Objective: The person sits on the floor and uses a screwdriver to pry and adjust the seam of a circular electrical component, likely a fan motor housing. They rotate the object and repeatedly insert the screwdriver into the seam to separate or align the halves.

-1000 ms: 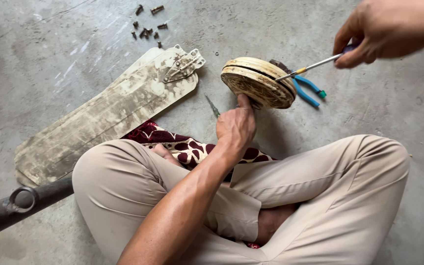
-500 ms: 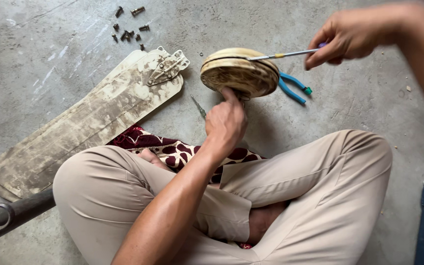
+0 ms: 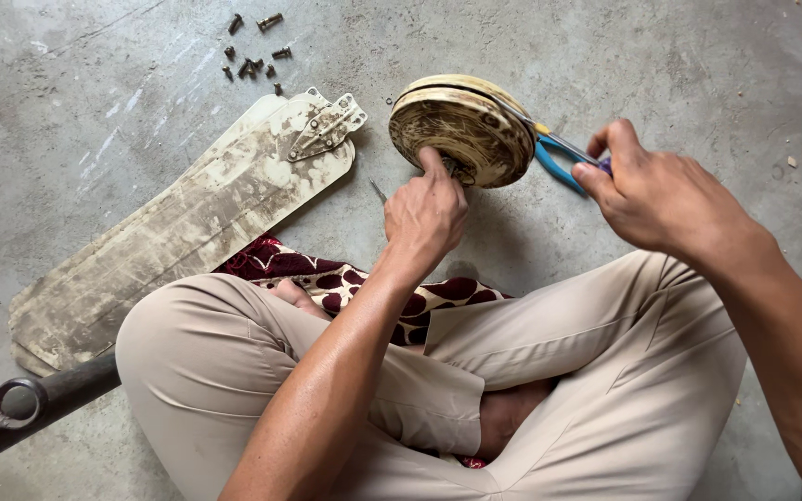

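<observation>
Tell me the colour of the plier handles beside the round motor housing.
Blue plier handles, clearest in the head view.

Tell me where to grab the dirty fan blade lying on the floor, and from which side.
Grip the fan blade at its narrow end, by the metal bracket, coming from above and the far side. It lies flat on the concrete, so fingers must curl under an edge. That end sits free of the knee, while the broad end lies close to the dark pipe.

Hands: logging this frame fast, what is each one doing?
Left hand: fingers pressed on the round fan motor housing.
Right hand: closed on a screwdriver.
</observation>
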